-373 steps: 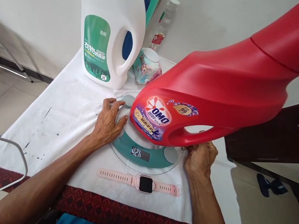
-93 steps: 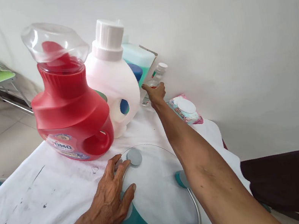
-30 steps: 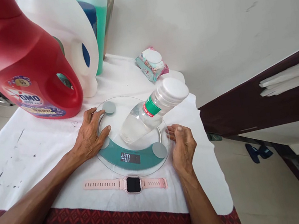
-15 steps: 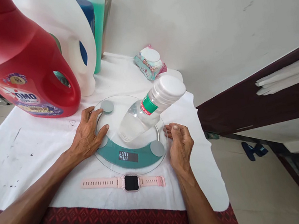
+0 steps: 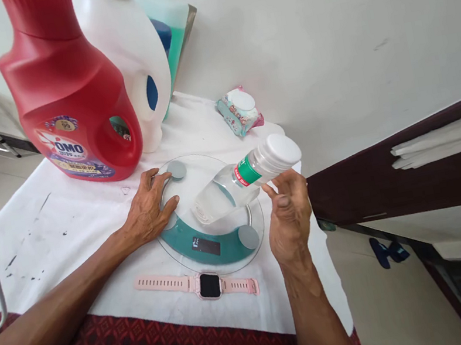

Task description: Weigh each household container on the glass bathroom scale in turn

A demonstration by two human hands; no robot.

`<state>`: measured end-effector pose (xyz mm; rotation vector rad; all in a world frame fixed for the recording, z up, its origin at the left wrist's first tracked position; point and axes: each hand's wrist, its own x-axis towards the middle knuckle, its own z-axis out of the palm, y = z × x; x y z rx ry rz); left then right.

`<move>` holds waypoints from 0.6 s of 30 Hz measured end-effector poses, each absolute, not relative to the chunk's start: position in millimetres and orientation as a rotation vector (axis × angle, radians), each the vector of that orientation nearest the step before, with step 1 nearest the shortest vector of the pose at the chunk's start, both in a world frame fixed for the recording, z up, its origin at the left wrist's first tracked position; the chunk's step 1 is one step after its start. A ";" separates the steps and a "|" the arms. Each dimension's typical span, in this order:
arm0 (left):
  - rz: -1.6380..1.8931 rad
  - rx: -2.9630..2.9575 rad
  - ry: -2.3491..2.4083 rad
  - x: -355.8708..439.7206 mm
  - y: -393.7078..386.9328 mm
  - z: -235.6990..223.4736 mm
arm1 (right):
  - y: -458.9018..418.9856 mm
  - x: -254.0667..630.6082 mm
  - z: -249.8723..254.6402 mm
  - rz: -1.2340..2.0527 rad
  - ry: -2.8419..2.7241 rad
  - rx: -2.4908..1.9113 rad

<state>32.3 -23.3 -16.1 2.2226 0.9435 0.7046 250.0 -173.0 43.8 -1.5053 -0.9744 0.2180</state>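
A clear plastic bottle (image 5: 228,194) with a white cap and a green and red label stands on a round glass scale (image 5: 207,242). Liquid shows inside it. The scale has a teal band, grey round pads and a small dark display with faint digits. My left hand (image 5: 150,207) lies on the scale's left edge, fingers and thumb spread. Just right of the bottle, my right hand (image 5: 290,218) is raised with loosely bent fingers near the neck and cap. Its fingertips are partly behind the bottle; I see no grip on it.
A pink-strapped watch (image 5: 209,285) lies in front of the scale. A red OMO detergent jug (image 5: 75,99), a white jug (image 5: 122,43) and a container of green liquid (image 5: 176,45) stand at the back left. A wipes pack (image 5: 240,111) sits behind, on the white cloth (image 5: 46,240).
My right hand has risen from beside the scale's right edge to near the bottle's neck. My left hand stays on the scale. The camera view has shifted slightly.
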 end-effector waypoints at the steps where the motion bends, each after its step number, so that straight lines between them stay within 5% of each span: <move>1: 0.702 2.221 0.941 32.4 -23.5 -16.3 | -167.7 248.6 48.0 0.271 -1.021 -1.491; 7: 0.742 2.229 0.947 34.3 -23.2 -20.7 | -141.8 225.5 58.7 0.583 -1.125 -1.479; 18: 0.757 2.239 0.941 33.4 -22.3 -19.3 | -148.4 208.4 67.1 0.244 -1.096 -1.746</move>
